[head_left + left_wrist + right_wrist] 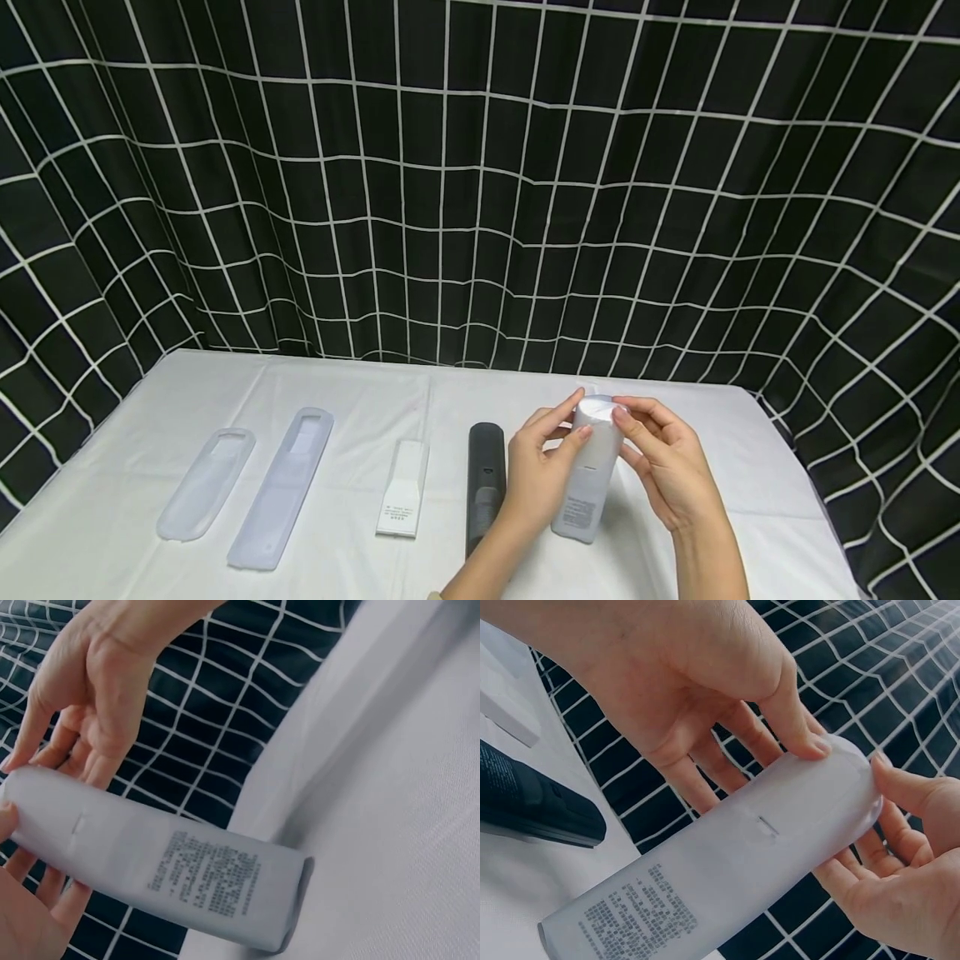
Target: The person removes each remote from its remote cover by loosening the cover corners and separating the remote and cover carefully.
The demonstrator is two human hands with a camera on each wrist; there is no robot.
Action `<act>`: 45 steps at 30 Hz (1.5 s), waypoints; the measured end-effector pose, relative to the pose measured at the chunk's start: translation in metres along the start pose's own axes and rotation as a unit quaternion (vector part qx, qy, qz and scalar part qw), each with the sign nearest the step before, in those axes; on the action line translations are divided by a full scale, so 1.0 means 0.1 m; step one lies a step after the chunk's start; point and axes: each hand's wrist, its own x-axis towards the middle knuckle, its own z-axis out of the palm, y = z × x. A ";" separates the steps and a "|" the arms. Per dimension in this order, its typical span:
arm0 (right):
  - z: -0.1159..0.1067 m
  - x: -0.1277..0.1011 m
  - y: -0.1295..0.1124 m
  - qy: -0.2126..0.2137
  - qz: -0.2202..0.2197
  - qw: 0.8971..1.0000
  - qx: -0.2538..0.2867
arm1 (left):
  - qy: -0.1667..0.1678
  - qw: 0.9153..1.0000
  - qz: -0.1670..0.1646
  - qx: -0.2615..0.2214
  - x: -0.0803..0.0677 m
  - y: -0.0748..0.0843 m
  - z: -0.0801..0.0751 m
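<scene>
A white remote [588, 471] stands tilted, back face and printed label toward me, its lower end down at the white tablecloth [360, 383]. A frosted sleeve seems to wrap it. My left hand [573, 417] pinches its top end from the left with thumb and fingers. My right hand [626, 417] pinches the same end from the right. In the left wrist view the remote [172, 874] lies between the left hand [15, 825] below and the right hand [30, 754] above. In the right wrist view the left hand [810, 746] and right hand [877, 769] meet at the rounded tip of the remote [727, 870].
On the cloth lie a black remote [483, 483] just left of my left wrist, a small white remote [403, 487], and two translucent covers [281, 487] [206, 483] farther left. A black curtain with a white grid [480, 183] hangs behind and beside the table.
</scene>
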 end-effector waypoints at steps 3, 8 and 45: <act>0.00 0.00 0.00 0.004 0.000 1.000 0.002 | 0.002 1.000 0.023 0.022 0.00 0.00 0.00; -0.01 0.00 0.00 0.013 -0.002 1.000 0.000 | 0.017 0.994 0.084 0.070 -0.01 -0.05 -0.02; -0.05 -0.01 0.05 -0.021 -0.050 0.998 -0.032 | 0.010 0.925 0.251 0.286 -0.04 -0.07 -0.04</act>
